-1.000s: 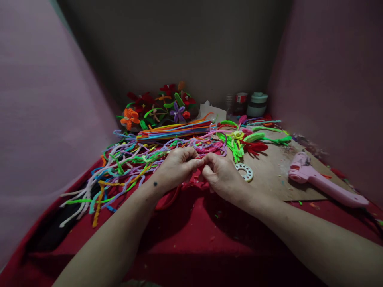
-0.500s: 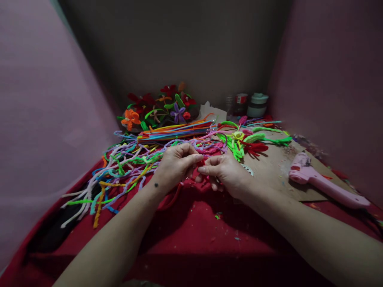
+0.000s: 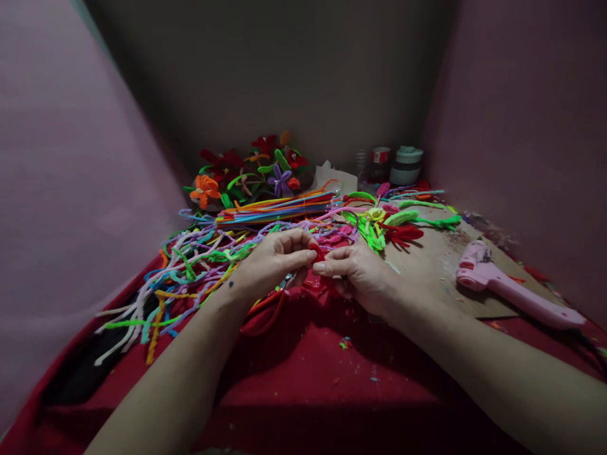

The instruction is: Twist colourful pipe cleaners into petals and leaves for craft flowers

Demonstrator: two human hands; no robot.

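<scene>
My left hand [image 3: 277,259] and my right hand [image 3: 360,273] meet over the red cloth [image 3: 332,366], fingertips pinched together on a small red pipe-cleaner piece [image 3: 318,254]. More red pipe-cleaner loops [image 3: 270,309] lie just below my hands. Both hands are closed. A tangle of loose coloured pipe cleaners [image 3: 190,265] spreads to the left of my left hand.
A bundle of straight pipe cleaners [image 3: 279,207] lies behind my hands, with finished pipe-cleaner flowers [image 3: 251,170] further back. Green and red pieces [image 3: 398,224] rest on a cardboard sheet [image 3: 441,272], beside a pink glue gun [image 3: 507,287]. Jars [image 3: 405,164] stand by the back wall.
My hands have lifted slightly and shifted left. The right hand turned, and its fingers now pinch the red piece against the left hand's. The white ring near the right hand is now hidden.
</scene>
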